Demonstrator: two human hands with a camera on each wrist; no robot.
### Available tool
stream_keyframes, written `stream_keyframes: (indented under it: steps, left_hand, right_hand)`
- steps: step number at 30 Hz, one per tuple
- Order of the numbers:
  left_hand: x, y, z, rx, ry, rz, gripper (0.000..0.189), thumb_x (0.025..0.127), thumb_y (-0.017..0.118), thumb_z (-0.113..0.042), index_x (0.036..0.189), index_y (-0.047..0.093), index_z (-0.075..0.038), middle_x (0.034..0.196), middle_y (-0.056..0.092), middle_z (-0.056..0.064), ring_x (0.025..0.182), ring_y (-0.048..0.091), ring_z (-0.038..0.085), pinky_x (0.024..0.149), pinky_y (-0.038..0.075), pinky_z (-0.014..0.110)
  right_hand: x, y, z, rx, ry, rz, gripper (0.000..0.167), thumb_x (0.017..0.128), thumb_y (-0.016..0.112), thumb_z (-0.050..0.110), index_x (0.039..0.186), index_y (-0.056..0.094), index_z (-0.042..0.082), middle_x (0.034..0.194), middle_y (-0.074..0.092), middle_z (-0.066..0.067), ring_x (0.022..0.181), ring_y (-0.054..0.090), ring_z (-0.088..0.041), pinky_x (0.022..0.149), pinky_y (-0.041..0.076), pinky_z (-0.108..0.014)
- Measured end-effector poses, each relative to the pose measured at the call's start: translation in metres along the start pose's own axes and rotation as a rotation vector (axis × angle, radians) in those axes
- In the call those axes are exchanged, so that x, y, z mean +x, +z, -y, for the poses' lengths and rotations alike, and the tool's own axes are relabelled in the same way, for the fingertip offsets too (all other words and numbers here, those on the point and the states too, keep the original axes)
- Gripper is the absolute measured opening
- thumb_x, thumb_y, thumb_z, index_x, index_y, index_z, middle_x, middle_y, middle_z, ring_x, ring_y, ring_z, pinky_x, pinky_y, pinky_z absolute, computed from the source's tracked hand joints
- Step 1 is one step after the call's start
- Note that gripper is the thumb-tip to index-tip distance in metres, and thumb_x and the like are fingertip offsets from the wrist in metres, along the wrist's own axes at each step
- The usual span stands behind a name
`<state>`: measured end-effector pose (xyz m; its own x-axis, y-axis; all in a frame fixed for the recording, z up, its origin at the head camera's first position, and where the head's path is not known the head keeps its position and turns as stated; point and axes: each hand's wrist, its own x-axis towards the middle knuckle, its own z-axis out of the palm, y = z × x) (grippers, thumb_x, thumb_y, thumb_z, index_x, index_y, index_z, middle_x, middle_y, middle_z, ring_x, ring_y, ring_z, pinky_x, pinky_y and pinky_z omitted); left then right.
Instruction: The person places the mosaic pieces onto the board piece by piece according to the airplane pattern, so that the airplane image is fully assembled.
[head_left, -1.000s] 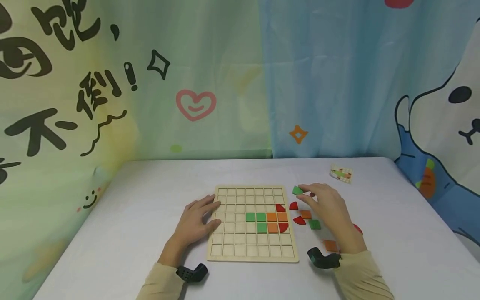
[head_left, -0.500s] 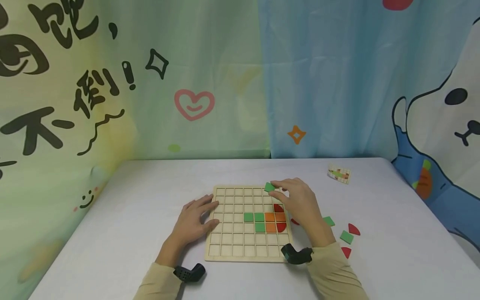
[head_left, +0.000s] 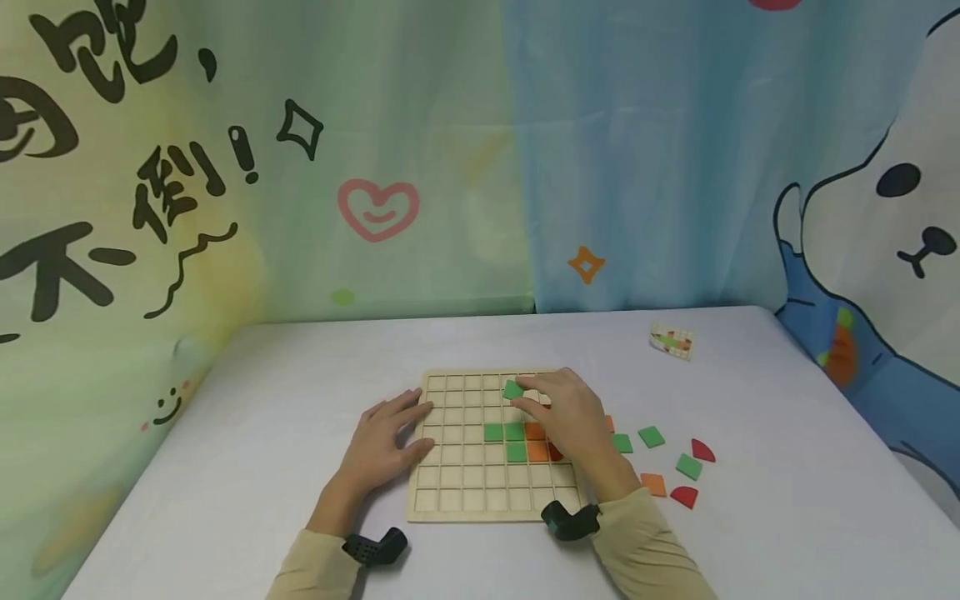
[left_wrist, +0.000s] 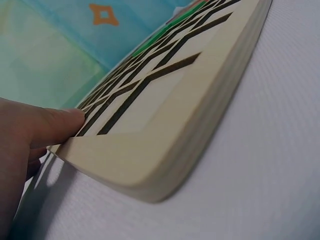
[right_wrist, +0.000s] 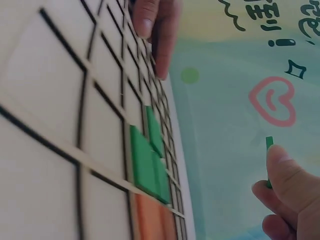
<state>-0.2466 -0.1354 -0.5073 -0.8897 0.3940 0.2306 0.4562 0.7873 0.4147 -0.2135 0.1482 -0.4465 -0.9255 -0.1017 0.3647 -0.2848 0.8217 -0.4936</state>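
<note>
My right hand (head_left: pixel 564 410) pinches a green square tile (head_left: pixel 513 390) between thumb and fingertips, over the upper part of the wooden grid board (head_left: pixel 450 500). The right wrist view shows this tile edge-on above the board's surface. Green tiles (head_left: pixel 492 432), orange tiles (head_left: pixel 537 451) and a red quarter-circle tile (head_left: pixel 555 452) lie in the board's cells; my right hand partly covers this group. At the board's left edge rests my left hand (head_left: pixel 384 437), fingers spread and thumb (left_wrist: pixel 65 125) on the rim.
Right of the board lie several loose tiles, among them a green square (head_left: pixel 689 467), an orange square (head_left: pixel 653 484) and a red quarter circle (head_left: pixel 702 451). A small patterned card (head_left: pixel 671 341) lies at the table's back right. Behind hangs a printed curtain (head_left: pixel 450 167).
My right hand has carried the green tile leftward from beside the board to over its upper cells, uncovering loose tiles at right. The left hand stays at the board's edge.
</note>
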Motion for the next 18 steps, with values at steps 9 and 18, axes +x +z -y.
stream_keyframes:
  steps: [9, 18]
  left_hand:
    - [0.0, 0.001, 0.001, -0.01, 0.015, -0.022, 0.059, 0.083, 0.063, -0.049, 0.131, 0.059, -0.016, 0.145, 0.048, 0.006, 0.137, 0.041, 0.025, 0.113, 0.027, 0.05]
    - [0.0, 0.003, 0.001, -0.004, 0.02, -0.038, 0.058, 0.082, 0.062, -0.049, 0.13, 0.059, -0.016, 0.144, 0.049, 0.005, 0.136, 0.042, 0.025, 0.112, 0.028, 0.05]
  right_hand:
    - [-0.006, 0.013, 0.008, 0.008, 0.0, 0.052, 0.034, 0.08, 0.073, 0.035, 0.112, 0.072, 0.022, 0.107, 0.072, 0.004, 0.101, 0.061, -0.018, 0.081, 0.054, -0.037]
    - [-0.007, 0.026, 0.021, -0.051, -0.05, 0.098, 0.032, 0.077, 0.076, 0.036, 0.106, 0.074, 0.023, 0.1, 0.073, 0.006, 0.096, 0.061, -0.015, 0.08, 0.053, -0.034]
